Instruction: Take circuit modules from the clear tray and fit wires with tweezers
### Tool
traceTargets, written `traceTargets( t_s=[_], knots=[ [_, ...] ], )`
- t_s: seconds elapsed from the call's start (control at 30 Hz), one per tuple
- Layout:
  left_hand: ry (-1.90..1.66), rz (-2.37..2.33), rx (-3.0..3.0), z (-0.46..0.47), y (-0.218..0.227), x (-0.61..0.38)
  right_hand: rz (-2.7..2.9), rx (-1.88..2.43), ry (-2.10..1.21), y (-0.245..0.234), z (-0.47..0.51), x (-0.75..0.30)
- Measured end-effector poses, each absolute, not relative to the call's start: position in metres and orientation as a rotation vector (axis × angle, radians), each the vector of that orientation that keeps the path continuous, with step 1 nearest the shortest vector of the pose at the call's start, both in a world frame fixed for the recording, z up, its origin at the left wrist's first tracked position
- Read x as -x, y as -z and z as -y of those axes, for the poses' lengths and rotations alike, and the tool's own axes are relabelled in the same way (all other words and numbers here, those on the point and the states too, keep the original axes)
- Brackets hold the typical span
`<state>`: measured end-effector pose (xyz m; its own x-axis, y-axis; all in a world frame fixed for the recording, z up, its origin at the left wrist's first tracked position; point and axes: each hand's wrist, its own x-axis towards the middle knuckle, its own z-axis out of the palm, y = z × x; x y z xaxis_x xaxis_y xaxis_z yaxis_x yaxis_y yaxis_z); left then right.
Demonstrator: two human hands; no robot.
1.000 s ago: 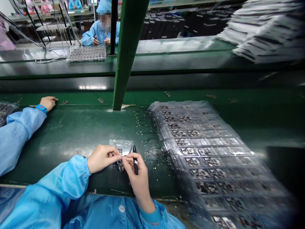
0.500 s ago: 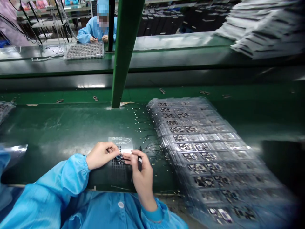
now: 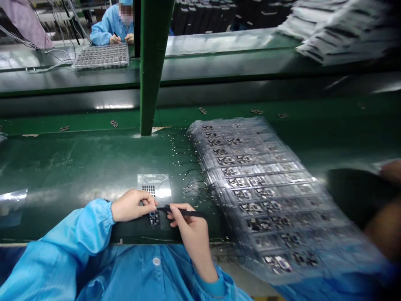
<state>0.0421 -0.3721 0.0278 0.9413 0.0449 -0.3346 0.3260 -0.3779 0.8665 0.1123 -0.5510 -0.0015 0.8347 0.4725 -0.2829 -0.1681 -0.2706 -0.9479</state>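
My right hand (image 3: 191, 228) grips a pair of black tweezers (image 3: 194, 213), held nearly level with the tip pointing left. The tip meets the fingertips of my left hand (image 3: 131, 205), whose thumb and forefinger are pinched together; whatever lies between them is too small to make out. Just below those fingertips is a small circuit board (image 3: 154, 218), partly covered by the left hand. Behind it, a clear sheet (image 3: 162, 193) with rows of small black squares lies flat on the green bench (image 3: 78, 167).
At right stands a slanted stack of clear trays (image 3: 250, 171) holding circuit boards. Thin black wires (image 3: 192, 188) with shiny ends lie along its left side. A green post (image 3: 152, 75) rises behind. Across the line sits a co-worker (image 3: 109, 25); another person's blurred hand (image 3: 387, 225) is at far right.
The tweezers have swung from nearly upright to level, their tip now at my left fingertips. My right hand has turned and lowered slightly. A blurred hand has appeared at the right edge.
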Motion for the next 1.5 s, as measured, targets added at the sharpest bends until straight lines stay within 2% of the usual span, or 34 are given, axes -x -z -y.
traceTargets(
  t_s=[0.2, 0.67, 0.97, 1.5],
  knots=[
    [0.325, -0.310, -1.911, 0.371, -0.027, -0.042, 0.290, 1.853, -0.527, 0.011, 0.551, -0.110],
    [0.331, -0.339, -1.898, 0.372, -0.029, -0.044, 0.283, 1.862, -0.566, 0.011, 0.551, -0.110],
    [0.359, -0.355, -1.848, 0.369, -0.024, -0.043, 0.170, 1.569, -0.546, 0.007, 0.551, -0.117],
    [0.493, -0.444, -1.642, 0.367, -0.024, -0.045, 0.204, 1.593, -0.566, 0.003, 0.547, -0.111]
  ],
)
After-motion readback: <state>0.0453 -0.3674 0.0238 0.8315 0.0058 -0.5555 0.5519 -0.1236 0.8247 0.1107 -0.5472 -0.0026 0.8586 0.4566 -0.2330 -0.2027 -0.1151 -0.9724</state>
